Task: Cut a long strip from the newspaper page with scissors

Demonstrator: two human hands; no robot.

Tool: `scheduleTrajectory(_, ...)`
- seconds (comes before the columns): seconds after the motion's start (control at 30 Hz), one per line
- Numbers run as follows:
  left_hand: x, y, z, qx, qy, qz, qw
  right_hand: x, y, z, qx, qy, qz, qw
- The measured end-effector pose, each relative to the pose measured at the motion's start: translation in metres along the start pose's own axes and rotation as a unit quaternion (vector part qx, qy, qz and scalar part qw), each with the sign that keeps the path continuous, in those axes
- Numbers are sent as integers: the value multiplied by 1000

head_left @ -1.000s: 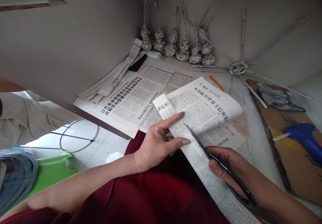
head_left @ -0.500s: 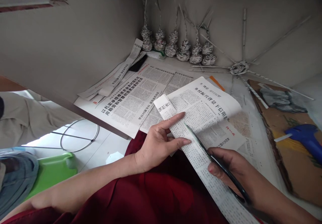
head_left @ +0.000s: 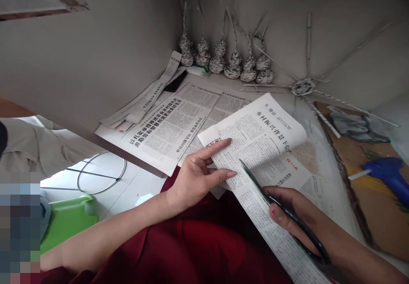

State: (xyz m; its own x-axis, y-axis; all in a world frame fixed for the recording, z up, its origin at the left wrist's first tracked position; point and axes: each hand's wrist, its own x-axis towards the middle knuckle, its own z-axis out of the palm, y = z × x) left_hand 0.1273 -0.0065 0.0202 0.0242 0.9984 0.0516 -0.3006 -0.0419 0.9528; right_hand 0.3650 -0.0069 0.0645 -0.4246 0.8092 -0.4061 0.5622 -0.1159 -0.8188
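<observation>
A printed newspaper sheet [head_left: 243, 126] is held over my lap, with a long narrow strip [head_left: 255, 216] hanging from it down toward the bottom edge. My left hand [head_left: 201, 173] grips the sheet's left edge, index finger stretched across the print and thumb lower down. Black-handled scissors [head_left: 284, 209] are in my right hand [head_left: 300, 224], fingers through the loops. Their blades lie along the line between strip and sheet, tips a little right of my left thumb. Whether the blades are parted is hard to see.
Flat newspapers [head_left: 159, 135] and cut strips [head_left: 162, 81] lie on the table. Woven paper gourds [head_left: 233, 67] line the back wall, beside a spoked paper weaving [head_left: 302, 87]. A blue glue gun [head_left: 388, 175] rests on cardboard [head_left: 361, 147] at right. Another person's beige clothing [head_left: 35, 147] shows at left.
The sheet's upper part has swung right and the strip's top end now lies nearly flush with it. My left hand has shifted slightly left; the scissors have moved slightly right.
</observation>
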Motion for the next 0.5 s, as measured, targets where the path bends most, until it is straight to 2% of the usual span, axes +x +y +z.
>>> scheduleTrajectory(0.1,-2,0,1,-4,7,-2,1000,2,-2,2,5,2,2,1000)
scheduleTrajectory(0.27,-2,-3,-1,-14,12,-21,1000,7,6,-1,5,-45,-4,999)
scheduleTrajectory(0.5,-2,-5,-1,-17,11,-39,999,7,4,0,4,-40,10,999)
